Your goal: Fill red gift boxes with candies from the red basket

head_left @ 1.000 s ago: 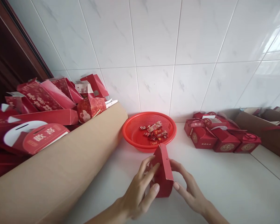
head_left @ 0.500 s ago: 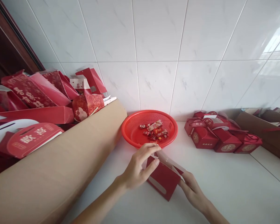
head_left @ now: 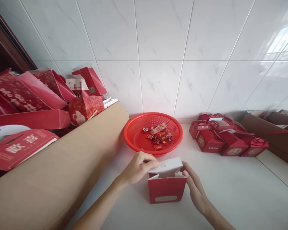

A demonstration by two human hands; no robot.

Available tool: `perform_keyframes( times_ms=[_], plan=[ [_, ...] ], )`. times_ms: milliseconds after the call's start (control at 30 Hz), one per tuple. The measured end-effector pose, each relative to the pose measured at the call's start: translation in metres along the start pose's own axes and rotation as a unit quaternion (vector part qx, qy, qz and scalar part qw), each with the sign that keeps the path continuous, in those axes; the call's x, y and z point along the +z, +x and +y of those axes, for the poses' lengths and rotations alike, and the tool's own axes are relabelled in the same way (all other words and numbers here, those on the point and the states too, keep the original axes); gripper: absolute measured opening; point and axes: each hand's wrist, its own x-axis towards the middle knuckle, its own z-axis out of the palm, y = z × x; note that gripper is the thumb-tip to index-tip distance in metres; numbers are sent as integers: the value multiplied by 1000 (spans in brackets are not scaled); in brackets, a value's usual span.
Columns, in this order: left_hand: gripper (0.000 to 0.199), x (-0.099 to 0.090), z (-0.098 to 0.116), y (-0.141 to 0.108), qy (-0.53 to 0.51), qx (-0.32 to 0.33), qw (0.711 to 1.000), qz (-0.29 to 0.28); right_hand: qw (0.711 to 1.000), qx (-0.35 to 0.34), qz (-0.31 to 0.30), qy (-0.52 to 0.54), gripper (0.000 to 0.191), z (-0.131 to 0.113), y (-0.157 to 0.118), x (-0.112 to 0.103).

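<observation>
A red paper gift box [head_left: 167, 190] stands upright on the white countertop, its top unfolded and its white inner flap raised at the back. An oval pale patch shows low on its front. My left hand [head_left: 141, 166] pinches the top left corner, thumb and fingers closed on the flap. At the right side, my right hand [head_left: 194, 188] grips the upper edge, with the thumb in front and the other fingers partly hidden behind. Just beyond the box sits a red plastic basket [head_left: 132, 140] holding several wrapped candies [head_left: 159, 135].
On the left, a large cardboard carton [head_left: 96, 137] is filled with red boxes and bags [head_left: 31, 118]. Several closed red gift boxes [head_left: 210, 140] are grouped on the right, near another cardboard carton [head_left: 276, 137]. White wall tiles [head_left: 160, 83] rise behind.
The gift box has turned from tilted to upright, and its top has spread wider. My left hand has shifted slightly down onto the flap; my right hand has moved up along the side.
</observation>
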Motion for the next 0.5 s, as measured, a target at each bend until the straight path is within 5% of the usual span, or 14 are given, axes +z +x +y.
perform_keyframes(
  times_ms=[133,267,400,500],
  plan=[
    [46,-15,10,3,40,-6,996,-82,999,29,-21,16,47,4,-3,7],
    [44,-46,27,23,34,42,996,-77,999,50,6,-3,45,9,-8,10],
    [38,-69,23,83,79,77,994,-19,999,37,-7,12,44,14,-9,6],
    [30,-64,3,139,199,63,976,-64,999,42,-23,18,46,19,-8,2]
  ],
)
